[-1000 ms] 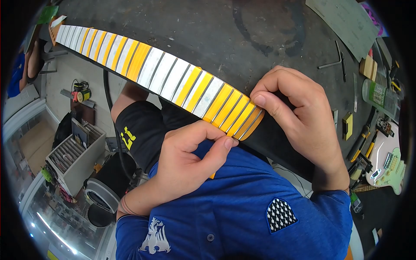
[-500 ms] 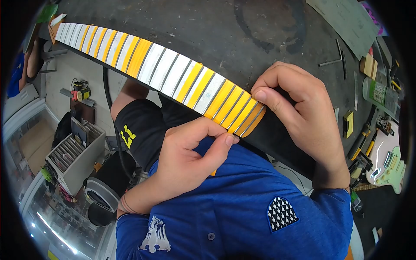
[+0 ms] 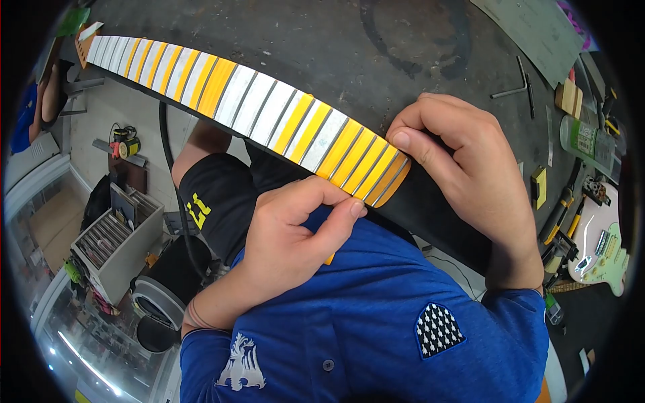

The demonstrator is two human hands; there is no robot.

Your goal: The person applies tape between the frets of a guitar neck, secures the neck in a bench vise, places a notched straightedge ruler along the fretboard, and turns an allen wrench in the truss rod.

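A guitar neck (image 3: pixel 245 104) lies across the bench, its fretboard covered in white and yellow masking tape between dark and metallic frets. Near its wide end, my left hand (image 3: pixel 295 232) has thumb and index finger pinched at the near edge, at the end of a yellow tape strip (image 3: pixel 375 173). My right hand (image 3: pixel 463 164) pinches at the far edge, beside the other end of that strip; its fingertips hide what lies between them. Brown-orange wood (image 3: pixel 392 183) shows at the neck's tip. A small yellow piece (image 3: pixel 329 260) peeks out below my left hand.
At the right lie an L-shaped hex key (image 3: pixel 514 87), a wooden block (image 3: pixel 569 99), a green-labelled clear container (image 3: pixel 588 142), hand tools and a pink guitar body (image 3: pixel 591 258). A drawer-like box (image 3: pixel 117 242) and black bin (image 3: pixel 171 275) stand at lower left. Another person's arm (image 3: pixel 50 94) shows.
Both hands have shifted slightly up, my right hand also a little left. The yellow tape strips near the wide end look slightly rearranged; the neck stays in place.
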